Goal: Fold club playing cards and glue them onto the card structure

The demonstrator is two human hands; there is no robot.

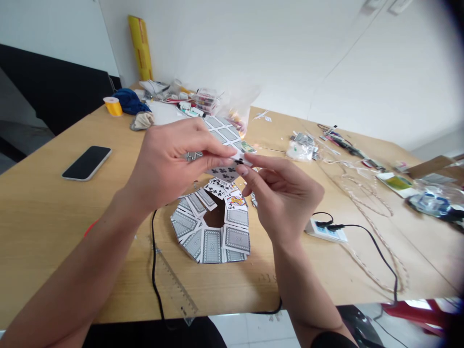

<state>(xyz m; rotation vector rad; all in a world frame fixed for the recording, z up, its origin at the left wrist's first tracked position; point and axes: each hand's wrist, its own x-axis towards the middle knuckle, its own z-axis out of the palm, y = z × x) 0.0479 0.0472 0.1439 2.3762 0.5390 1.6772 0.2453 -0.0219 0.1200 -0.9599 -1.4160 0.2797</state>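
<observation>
My left hand (177, 154) pinches a small playing card (225, 173) with black clubs between thumb and fingers. My right hand (281, 191) pinches the card's right end, its fingertips close to the left ones. Below both hands, a ring of overlapping cards (212, 245) stands on the table, mostly with grey patterned backs showing. At the ring's upper right a face card (235, 201) lies face up beside club cards. Behind my hands is a group of joined grey-backed cards (225, 131), partly hidden by my left hand.
On the wooden table (47, 227) are a black phone (87, 163) at left, a yellow ribbon roll (113, 107), a clear ruler (176, 285) and black cable in front, a power strip (326, 232) at right, and plastic bags and clutter at the back.
</observation>
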